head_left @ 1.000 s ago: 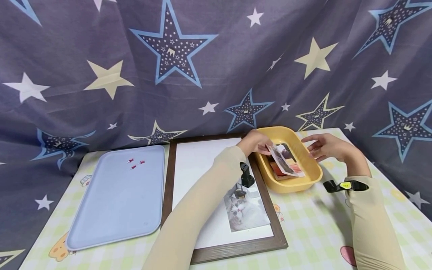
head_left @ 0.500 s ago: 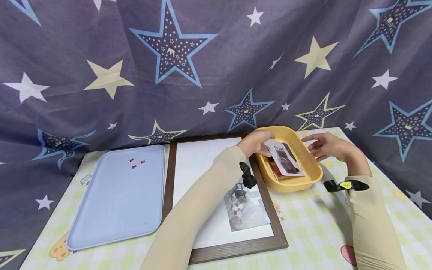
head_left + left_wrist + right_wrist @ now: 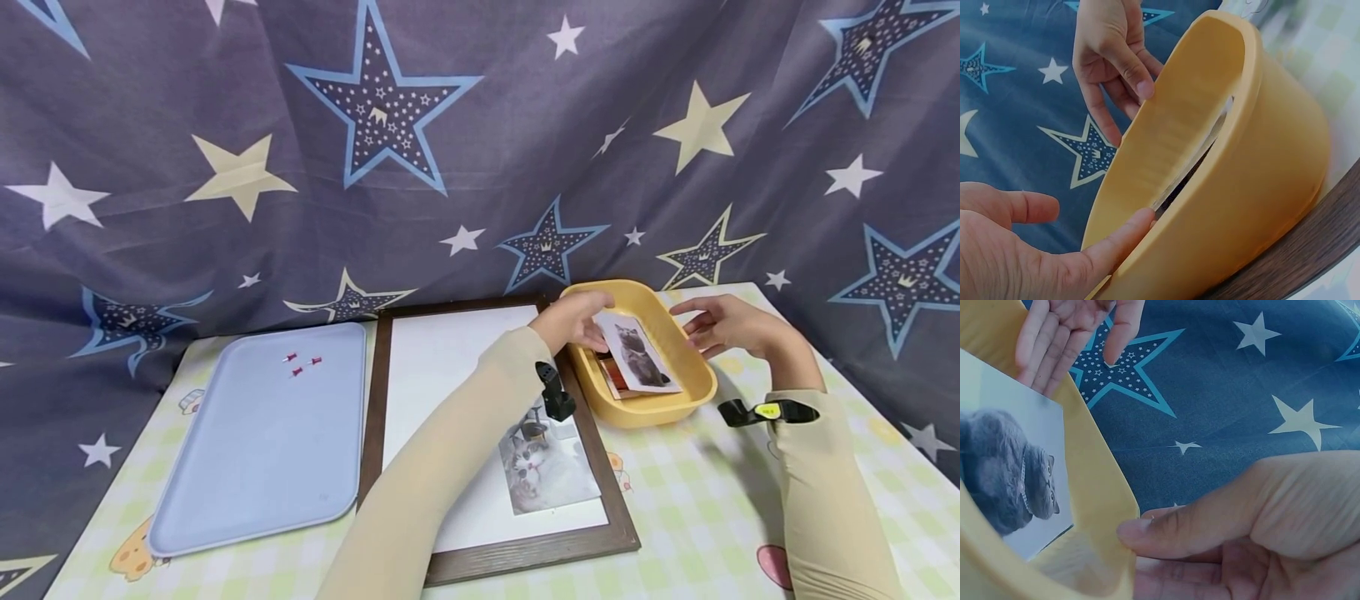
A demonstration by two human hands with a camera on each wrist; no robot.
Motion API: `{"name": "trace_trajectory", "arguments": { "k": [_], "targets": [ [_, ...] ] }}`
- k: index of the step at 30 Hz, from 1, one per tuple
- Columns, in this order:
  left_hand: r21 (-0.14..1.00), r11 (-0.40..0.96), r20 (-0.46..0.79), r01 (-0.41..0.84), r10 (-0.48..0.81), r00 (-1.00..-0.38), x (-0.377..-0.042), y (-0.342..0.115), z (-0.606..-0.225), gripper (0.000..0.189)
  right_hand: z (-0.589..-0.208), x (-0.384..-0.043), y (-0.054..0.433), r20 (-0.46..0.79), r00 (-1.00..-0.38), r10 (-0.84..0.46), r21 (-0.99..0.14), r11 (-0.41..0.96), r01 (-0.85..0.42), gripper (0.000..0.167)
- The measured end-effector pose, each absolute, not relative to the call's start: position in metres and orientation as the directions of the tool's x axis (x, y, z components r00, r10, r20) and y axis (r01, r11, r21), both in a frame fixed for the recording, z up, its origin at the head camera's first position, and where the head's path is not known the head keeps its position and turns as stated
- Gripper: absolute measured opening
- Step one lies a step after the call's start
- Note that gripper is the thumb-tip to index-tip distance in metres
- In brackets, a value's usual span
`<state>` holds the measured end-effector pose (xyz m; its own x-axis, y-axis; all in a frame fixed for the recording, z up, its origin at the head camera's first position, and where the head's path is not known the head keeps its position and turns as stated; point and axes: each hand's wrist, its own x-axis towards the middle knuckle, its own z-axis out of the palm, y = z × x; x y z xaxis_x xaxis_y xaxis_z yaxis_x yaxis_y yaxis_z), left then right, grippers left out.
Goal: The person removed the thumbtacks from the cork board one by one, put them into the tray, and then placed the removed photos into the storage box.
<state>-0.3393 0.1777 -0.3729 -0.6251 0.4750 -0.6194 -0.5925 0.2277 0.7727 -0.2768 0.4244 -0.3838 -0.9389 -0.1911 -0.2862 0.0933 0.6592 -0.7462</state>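
Observation:
A yellow plastic basin [image 3: 693,379] holds a small stack of photos. On top lies a print of a grey cat [image 3: 637,358], face up, also large in the right wrist view. My left hand [image 3: 573,321] reaches over the basin's left rim; its straight fingers touch the print's edge, and the thumb stands apart. At the opposite rim is my right hand [image 3: 738,325], thumb tip on the edge and loosely bent fingers outside. An orange-red print [image 3: 612,379] peeks out beneath the cat print; the rest of the stack is covered.
Left of the basin lies a brown-framed white board [image 3: 450,358], with a white cat photo [image 3: 551,471] on its lower right. Farther left, a pale blue tray [image 3: 262,450] carries red push pins [image 3: 297,371]. A starry curtain [image 3: 465,125] hangs behind the checked tablecloth [image 3: 690,508].
The cat print, tilted up in my left hand at first, has turned face up and come down onto the stack. My left fingers have loosened from it. The right hand stays put.

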Motion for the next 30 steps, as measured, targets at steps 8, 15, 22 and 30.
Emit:
{"name": "trace_trajectory", "arguments": {
  "k": [8, 15, 22, 30],
  "targets": [
    [0.743, 0.215, -0.654, -0.633, 0.431, -0.622, -0.342, 0.189, -0.383, 0.066, -0.384, -0.276, 0.424, -0.286, -0.938, -0.196, -0.754, 0.65, 0.094, 0.062],
    [0.698, 0.208, -0.699, -0.686, 0.408, -0.588, -0.466, 0.26, -0.522, 0.078, -0.383, -0.276, 0.424, -0.285, -0.938, -0.196, -0.752, 0.653, 0.092, 0.062],
    [0.729, 0.178, -0.664, -0.661, 0.42, -0.619, -0.406, 0.229, -0.457, 0.075, -0.383, -0.276, 0.423, -0.281, -0.939, -0.198, -0.752, 0.653, 0.088, 0.062],
    [0.747, 0.177, -0.635, -0.641, 0.477, -0.608, -0.34, 0.184, -0.382, 0.07, -0.384, -0.276, 0.425, -0.28, -0.939, -0.201, -0.754, 0.651, 0.086, 0.063]
  ]
}}
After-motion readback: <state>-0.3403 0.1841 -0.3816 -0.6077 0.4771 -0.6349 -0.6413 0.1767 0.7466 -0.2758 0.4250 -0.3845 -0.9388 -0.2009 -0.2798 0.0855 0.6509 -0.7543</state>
